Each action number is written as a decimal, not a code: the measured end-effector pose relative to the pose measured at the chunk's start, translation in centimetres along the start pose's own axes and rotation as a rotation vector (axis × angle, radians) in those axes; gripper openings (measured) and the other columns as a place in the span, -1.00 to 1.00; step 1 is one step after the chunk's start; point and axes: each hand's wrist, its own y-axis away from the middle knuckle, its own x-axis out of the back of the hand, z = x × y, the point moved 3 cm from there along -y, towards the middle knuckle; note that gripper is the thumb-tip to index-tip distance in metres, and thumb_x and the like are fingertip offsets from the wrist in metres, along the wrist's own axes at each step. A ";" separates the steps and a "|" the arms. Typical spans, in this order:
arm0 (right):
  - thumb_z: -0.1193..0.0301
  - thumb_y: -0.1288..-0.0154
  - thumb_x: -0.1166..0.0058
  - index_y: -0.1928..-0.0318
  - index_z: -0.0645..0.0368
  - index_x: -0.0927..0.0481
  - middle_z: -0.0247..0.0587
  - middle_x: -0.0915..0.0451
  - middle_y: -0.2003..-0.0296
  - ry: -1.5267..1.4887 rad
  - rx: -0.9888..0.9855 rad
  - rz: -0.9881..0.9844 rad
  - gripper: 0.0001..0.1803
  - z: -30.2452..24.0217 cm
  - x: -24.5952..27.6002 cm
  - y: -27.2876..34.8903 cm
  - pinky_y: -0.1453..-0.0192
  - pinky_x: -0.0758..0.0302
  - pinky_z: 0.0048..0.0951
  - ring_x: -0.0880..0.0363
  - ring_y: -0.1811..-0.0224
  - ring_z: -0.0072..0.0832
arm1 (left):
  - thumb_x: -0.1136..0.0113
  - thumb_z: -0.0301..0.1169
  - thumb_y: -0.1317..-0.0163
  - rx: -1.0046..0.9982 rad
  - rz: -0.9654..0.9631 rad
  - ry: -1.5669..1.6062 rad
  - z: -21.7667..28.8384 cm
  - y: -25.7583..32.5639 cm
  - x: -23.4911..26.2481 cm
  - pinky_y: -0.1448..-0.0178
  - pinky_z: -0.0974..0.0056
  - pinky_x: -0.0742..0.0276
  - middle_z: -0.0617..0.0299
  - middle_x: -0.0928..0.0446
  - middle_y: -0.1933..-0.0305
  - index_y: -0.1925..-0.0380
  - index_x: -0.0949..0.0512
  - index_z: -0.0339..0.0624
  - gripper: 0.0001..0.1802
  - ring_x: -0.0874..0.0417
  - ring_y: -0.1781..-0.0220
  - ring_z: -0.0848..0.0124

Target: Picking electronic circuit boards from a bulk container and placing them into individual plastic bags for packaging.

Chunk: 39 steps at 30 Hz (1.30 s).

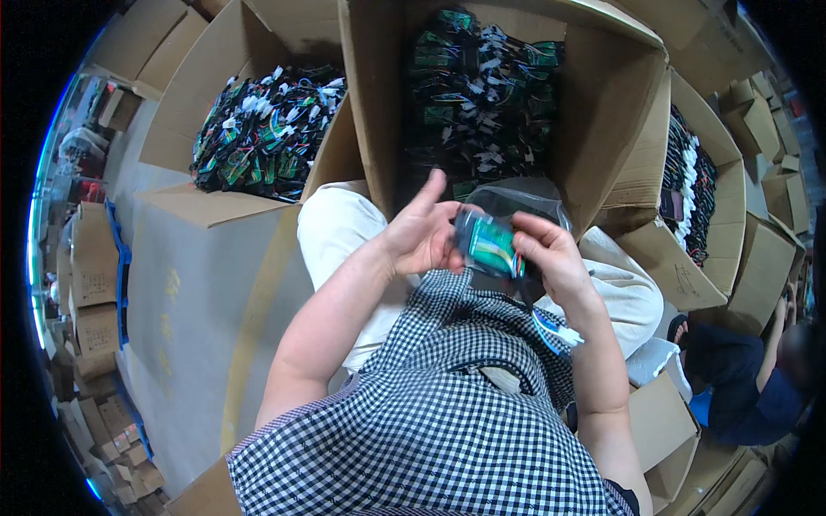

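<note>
Holding green circuit board (492, 243) before open carton (621, 112)

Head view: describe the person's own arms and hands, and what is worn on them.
Both forearms come up from the lower edge bare: no sleeves reach them, and no gloves, watch or rings show on the left hand or the right hand. The black-and-white checked garment covers the body and lap below them, over pale trousers.

The wire bundle (490, 245) sits between the left hand (422, 236) and right hand (551, 254). At twelve o'clock stands the middle box (619, 112), at ten o'clock the left box (185, 103), at three o'clock the right box (718, 258).
</note>
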 end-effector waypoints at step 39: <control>0.49 0.08 -0.16 0.43 0.12 -0.68 -0.14 -0.63 0.42 0.942 0.563 0.698 -0.88 7.6 7.0 -5.3 0.22 -0.52 -0.29 -0.57 0.35 -0.20 | -0.18 -0.29 -0.27 -0.497 0.550 -0.120 -5.6 0.0 2.7 0.40 0.45 -0.55 -0.02 -0.60 0.10 -0.01 -0.38 -0.24 -0.61 -0.61 0.43 0.46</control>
